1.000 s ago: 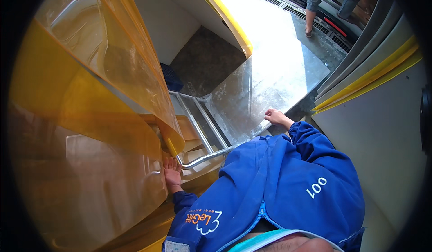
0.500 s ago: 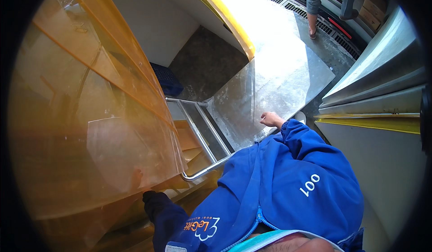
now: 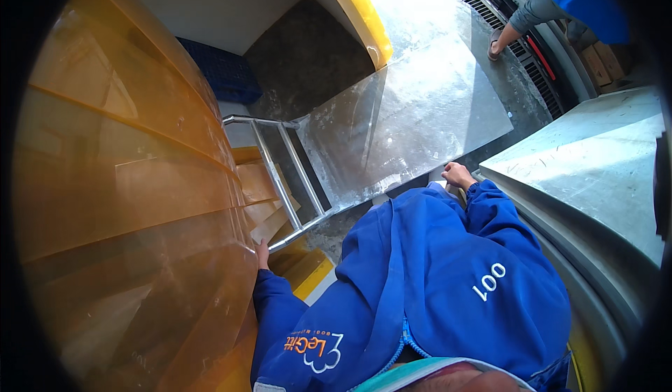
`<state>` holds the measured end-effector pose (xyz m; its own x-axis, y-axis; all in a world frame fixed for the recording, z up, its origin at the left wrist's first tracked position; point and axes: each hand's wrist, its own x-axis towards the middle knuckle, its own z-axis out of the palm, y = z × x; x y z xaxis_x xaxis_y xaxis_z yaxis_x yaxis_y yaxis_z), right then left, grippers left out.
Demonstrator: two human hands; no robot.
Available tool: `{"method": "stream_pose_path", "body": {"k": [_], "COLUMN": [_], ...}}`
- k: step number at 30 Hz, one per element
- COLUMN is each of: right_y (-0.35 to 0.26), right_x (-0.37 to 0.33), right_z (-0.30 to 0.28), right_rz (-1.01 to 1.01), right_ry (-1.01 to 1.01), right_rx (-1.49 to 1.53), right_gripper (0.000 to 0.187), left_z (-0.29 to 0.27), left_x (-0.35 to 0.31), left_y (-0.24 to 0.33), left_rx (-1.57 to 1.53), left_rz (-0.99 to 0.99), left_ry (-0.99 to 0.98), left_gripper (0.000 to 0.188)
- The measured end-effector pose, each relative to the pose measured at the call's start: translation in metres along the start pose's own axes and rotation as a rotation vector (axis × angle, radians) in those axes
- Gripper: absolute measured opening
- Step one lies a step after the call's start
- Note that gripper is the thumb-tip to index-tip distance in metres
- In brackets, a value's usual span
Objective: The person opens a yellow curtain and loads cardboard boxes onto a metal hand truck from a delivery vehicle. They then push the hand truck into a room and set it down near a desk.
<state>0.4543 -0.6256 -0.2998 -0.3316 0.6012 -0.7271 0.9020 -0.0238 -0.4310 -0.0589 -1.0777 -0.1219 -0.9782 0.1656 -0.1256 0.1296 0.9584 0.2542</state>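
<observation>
An industrial loading bay or warehouse doorway. Shown by thick amber plastic strip curtains, a sheet-metal ramp plate, a steel trolley frame, a floor drain grating and blue work jackets.

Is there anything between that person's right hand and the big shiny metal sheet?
Nothing visible. The right hand rests at the lower edge of the metal sheet, with no object between them. The left hand is mostly hidden behind the amber plastic curtain.
</observation>
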Motion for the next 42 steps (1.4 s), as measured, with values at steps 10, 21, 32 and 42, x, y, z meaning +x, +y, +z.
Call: {"method": "stream_pose_path", "body": {"k": [10,21,32,42], "right_y": [0.012,-0.008,0.008,-0.11], "right_x": [-0.023,-0.038,-0.021,-0.015], "right_z": [-0.02,0.001,0.069,0.133], "right_rz": [0.069,0.076,0.306,0.078], "right_ry": [-0.044,-0.028,0.042,-0.125], "right_rx": [-0.032,0.113,0.145,0.316], "right_gripper": [0.041,0.035,0.038,0.042], "left_z": [0.004,-0.006,0.013,0.01], "left_x": [0.009,0.029,0.044,-0.001], "left_y": [0.014,0.03,-0.021,0.02], "left_rx": [0.338,0.446,0.398,0.319], "left_rz": [-0.336,-0.325,-0.166,-0.037], "left_ry": [-0.054,-0.092,-0.117,-0.147], "left_gripper": [0.07,0.073,0.077,0.092]}}
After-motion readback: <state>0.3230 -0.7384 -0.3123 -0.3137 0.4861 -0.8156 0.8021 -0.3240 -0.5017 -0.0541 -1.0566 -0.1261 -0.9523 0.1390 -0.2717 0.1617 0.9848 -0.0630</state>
